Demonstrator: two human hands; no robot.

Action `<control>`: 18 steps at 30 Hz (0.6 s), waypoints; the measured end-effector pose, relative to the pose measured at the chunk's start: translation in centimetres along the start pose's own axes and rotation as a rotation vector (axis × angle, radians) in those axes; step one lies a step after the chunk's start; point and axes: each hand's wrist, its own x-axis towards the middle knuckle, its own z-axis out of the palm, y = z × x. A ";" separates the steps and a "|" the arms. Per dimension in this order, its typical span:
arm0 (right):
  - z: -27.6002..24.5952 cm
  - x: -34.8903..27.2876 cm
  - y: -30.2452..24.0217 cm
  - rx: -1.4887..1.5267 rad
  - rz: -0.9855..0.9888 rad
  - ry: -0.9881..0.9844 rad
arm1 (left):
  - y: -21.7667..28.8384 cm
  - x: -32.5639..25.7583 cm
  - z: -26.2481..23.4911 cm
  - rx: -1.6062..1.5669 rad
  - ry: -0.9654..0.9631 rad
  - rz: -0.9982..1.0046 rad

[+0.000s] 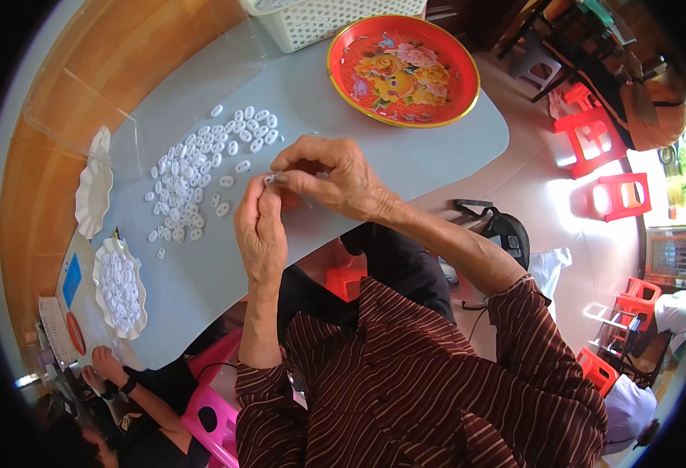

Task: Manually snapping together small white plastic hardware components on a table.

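Observation:
My left hand [261,234] and my right hand [337,178] meet over the front edge of the grey table. The fingertips of both pinch a small white piece [270,179], mostly covered by the fingers. It resembles the loose oval white plastic pieces with two dark holes [183,175] spread over the table to the left of my hands. A few of these pieces lie singly close to my left hand. Farther left, a white wavy-edged dish [139,274] holds a heap of similar white pieces.
A red round tray [468,82] with a floral print lies at the back right, beside a white perforated basket [288,35]. Another wavy-edged dish [95,183] is at the far left. A co-worker's hands [105,370] rest at the lower left. Red stools [624,196] stand on the floor.

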 end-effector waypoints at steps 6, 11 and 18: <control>-0.4 0.2 0.5 -0.303 -0.346 0.066 | 0.1 -0.2 0.5 0.166 0.029 0.082; -1.4 -0.2 -0.7 -0.335 -0.199 0.017 | 0.6 0.2 1.4 0.163 0.033 0.126; -13.0 2.9 -3.3 -0.896 -0.318 0.185 | -0.5 -0.2 1.8 -0.140 -0.027 -0.007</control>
